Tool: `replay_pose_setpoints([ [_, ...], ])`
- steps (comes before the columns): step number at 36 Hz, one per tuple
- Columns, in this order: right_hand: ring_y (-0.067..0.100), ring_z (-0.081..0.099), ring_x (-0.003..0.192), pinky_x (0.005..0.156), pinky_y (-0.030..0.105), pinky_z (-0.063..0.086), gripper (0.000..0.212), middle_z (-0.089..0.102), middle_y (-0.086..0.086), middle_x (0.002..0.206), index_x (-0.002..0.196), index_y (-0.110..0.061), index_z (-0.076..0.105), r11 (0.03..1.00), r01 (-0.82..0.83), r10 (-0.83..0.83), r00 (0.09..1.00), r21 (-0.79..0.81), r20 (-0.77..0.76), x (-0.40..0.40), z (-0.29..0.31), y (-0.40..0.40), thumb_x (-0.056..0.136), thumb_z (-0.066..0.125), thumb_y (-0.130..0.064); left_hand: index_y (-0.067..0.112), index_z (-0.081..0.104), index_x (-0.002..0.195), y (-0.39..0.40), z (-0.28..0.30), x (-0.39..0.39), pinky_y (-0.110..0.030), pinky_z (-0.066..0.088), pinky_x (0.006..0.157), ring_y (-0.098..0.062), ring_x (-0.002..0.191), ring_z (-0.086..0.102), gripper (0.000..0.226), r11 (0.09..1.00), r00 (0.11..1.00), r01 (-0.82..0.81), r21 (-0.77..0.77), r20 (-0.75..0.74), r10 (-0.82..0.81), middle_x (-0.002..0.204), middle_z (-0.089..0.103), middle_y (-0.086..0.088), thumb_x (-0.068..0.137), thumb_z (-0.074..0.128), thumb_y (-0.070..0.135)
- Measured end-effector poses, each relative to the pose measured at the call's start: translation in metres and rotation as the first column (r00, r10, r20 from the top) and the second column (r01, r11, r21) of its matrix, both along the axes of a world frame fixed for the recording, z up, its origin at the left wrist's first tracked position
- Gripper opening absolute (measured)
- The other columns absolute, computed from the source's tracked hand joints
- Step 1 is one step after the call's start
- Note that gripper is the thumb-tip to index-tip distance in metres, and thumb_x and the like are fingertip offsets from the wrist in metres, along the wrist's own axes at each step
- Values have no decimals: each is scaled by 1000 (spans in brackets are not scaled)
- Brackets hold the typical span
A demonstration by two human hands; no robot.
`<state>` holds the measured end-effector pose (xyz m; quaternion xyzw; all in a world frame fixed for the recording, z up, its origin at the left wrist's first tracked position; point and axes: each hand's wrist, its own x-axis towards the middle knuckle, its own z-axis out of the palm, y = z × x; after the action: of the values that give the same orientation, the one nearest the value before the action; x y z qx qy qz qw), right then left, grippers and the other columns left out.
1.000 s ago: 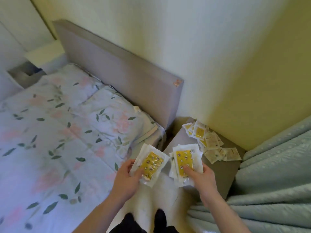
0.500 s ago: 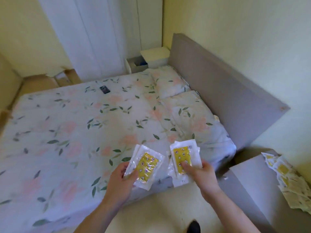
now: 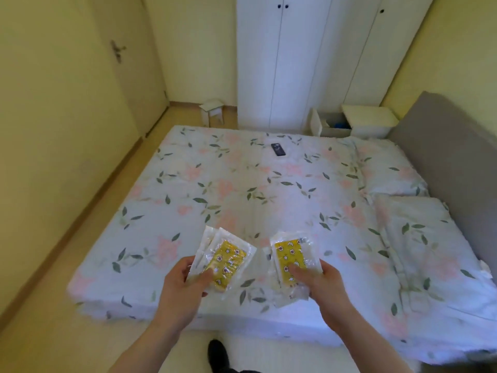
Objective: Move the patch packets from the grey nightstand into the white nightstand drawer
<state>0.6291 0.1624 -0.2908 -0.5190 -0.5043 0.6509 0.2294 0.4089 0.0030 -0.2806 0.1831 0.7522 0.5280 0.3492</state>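
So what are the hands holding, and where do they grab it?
Left hand pinches patch packets by their lower near edge; right hand pinches another bunch at its lower end, thumb on top.

The view swings left off the grey nightstand, now out of sight; the whole bed (image 3: 242, 189), the wardrobe (image 3: 295, 63) and the white nightstand (image 3: 369, 121) with its open drawer (image 3: 329, 125) appear.

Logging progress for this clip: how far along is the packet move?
Midway through a carry. The left hand and right hand each hold patch packets over the bed. The white nightstand drawer stands open across it; delivery remains. The grey nightstand is out of view.
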Motion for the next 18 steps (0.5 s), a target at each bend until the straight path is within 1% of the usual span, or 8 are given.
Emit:
replay_pose_setpoints([
  [3, 30, 76, 86, 71, 40, 60, 33, 79, 10, 94, 101, -13, 77, 997, -71, 71, 997, 7, -10, -66, -3, 3, 72, 88, -23, 22, 69, 102, -17, -6, -55, -31, 56, 66, -23, 86, 71, 18, 997, 997, -77, -1, 30, 77, 93, 75, -2, 87, 75, 14],
  [5, 30, 76, 83, 68, 36, 59, 39, 79, 12, 93, 100, -11, 77, 992, -122, 123, 992, 18, -21, -114, -5, 3, 66, 85, -27, 23, 70, 103, -28, -10, -93, -34, 57, 69, -27, 87, 72, 22, 992, 990, -125, -12, 66, 125, 93, 75, -5, 83, 76, 22],
  [6, 30, 76, 84, 69, 37, 60, 39, 79, 11, 92, 101, -11, 77, 989, -150, 151, 988, 15, -26, -139, -7, 2, 66, 85, -28, 21, 70, 104, -34, -13, -112, -35, 58, 72, -28, 89, 72, 21, 989, 985, -146, -25, 94, 148, 94, 76, -7, 84, 75, 22],
  [8, 34, 76, 90, 78, 45, 63, 34, 79, 10, 92, 100, -13, 78, 980, -198, 198, 980, -5, -21, -188, -12, 0, 70, 87, -26, 17, 70, 107, -48, -19, -150, -37, 58, 75, -29, 91, 72, 13, 979, 965, -196, -50, 169, 202, 96, 76, -11, 94, 69, 18],
  [11, 41, 73, 94, 89, 58, 59, 28, 79, 11, 93, 95, -17, 80, 963, -268, 268, 963, -35, -13, -262, -18, -8, 71, 88, -27, 16, 71, 106, -71, -22, -201, -37, 57, 78, -25, 90, 71, 12, 951, 919, -291, -104, 247, 308, 100, 76, -12, 98, 63, 19],
  [13, 41, 73, 94, 89, 59, 59, 23, 79, 12, 94, 93, -18, 80, 942, -330, 330, 944, -53, -17, -313, -22, -14, 72, 89, -24, 15, 71, 106, -87, -20, -235, -35, 57, 78, -24, 91, 70, 13, 932, 898, -344, -116, 251, 362, 101, 76, -11, 99, 62, 19],
  [15, 38, 75, 92, 86, 55, 61, 17, 79, 12, 94, 94, -15, 80, 919, -391, 390, 920, -58, -16, -363, -22, -23, 79, 85, -15, 15, 71, 106, -104, -17, -268, -32, 57, 76, -23, 92, 69, 13, 903, 870, -411, -124, 243, 429, 101, 76, -10, 99, 61, 19],
  [18, 36, 76, 92, 88, 58, 59, 19, 80, 10, 94, 99, -11, 78, 872, -485, 485, 874, -71, -20, -435, -16, -39, 81, 83, -10, 15, 72, 106, -133, -14, -314, -33, 57, 77, -22, 93, 70, 14, 847, 810, -517, -122, 249, 531, 99, 77, -8, 100, 60, 20],
])
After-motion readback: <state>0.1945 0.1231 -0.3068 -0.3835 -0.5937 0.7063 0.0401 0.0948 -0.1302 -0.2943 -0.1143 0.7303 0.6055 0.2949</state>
